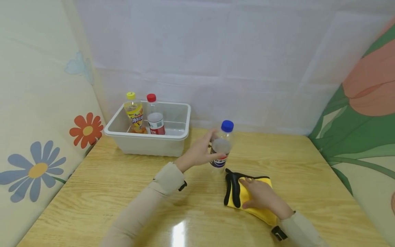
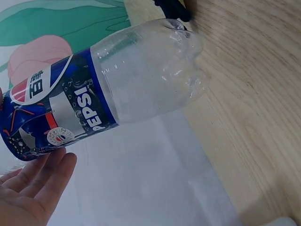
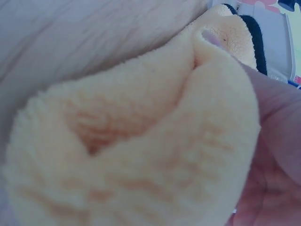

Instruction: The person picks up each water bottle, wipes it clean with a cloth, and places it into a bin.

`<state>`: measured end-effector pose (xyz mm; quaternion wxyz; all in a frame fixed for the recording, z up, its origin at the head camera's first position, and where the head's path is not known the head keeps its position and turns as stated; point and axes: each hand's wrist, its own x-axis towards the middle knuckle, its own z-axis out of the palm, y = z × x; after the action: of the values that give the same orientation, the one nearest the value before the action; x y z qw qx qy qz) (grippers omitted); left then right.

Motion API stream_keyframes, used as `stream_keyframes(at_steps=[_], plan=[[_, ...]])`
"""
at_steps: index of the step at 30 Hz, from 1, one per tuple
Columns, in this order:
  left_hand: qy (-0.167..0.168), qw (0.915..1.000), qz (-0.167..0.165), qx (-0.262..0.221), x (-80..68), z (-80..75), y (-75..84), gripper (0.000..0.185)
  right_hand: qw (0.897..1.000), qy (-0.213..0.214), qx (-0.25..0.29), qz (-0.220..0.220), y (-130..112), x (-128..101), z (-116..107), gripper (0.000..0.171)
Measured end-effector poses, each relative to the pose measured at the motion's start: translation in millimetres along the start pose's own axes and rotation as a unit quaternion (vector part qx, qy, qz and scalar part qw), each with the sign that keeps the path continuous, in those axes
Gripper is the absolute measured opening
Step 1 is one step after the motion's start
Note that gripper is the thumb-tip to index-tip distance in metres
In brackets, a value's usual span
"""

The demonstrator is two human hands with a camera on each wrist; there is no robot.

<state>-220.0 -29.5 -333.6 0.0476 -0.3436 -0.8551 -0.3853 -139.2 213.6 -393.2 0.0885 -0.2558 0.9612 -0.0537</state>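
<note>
A clear Pepsi bottle [image 1: 220,148] with a blue cap and blue label stands upright on the wooden table [image 1: 123,192]. My left hand [image 1: 200,151] holds it from the left, thumb across the label and fingers round the back. In the left wrist view the Pepsi bottle [image 2: 141,75] fills the frame, with my left hand's fingers [image 2: 37,183] against its label end. My right hand [image 1: 259,197] lies on a yellow cloth [image 1: 243,197] with a black edge, just in front of the bottle. Up close the yellow cloth [image 3: 141,141] is bunched against my right hand [image 3: 277,165].
A white plastic bin [image 1: 148,144] stands at the back left of the table. It holds a yellow-capped orange drink bottle [image 1: 134,116] and a red-capped bottle [image 1: 155,118]. Flowered padded walls close in left and right; a white sheet hangs behind.
</note>
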Motion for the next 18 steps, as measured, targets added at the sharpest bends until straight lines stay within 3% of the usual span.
stream_keyframes(at_steps=[4, 8, 18], plan=[[0.003, 0.9995, 0.024, -0.022, -9.9, -2.3, -1.8, 0.078, 1.000, 0.011, 0.002, -0.004, 0.9, -1.6, -0.8, 0.079], [-0.007, 0.9989, 0.025, -0.038, -19.9, -4.3, -2.8, 0.077, 1.000, 0.020, 0.008, -0.011, 2.3, -3.6, -0.9, 0.077], [-0.020, 0.9989, 0.036, -0.023, -42.8, -9.7, -6.3, 0.071, 0.997, 0.071, -0.001, -0.026, 9.0, 0.1, 4.1, 0.068]])
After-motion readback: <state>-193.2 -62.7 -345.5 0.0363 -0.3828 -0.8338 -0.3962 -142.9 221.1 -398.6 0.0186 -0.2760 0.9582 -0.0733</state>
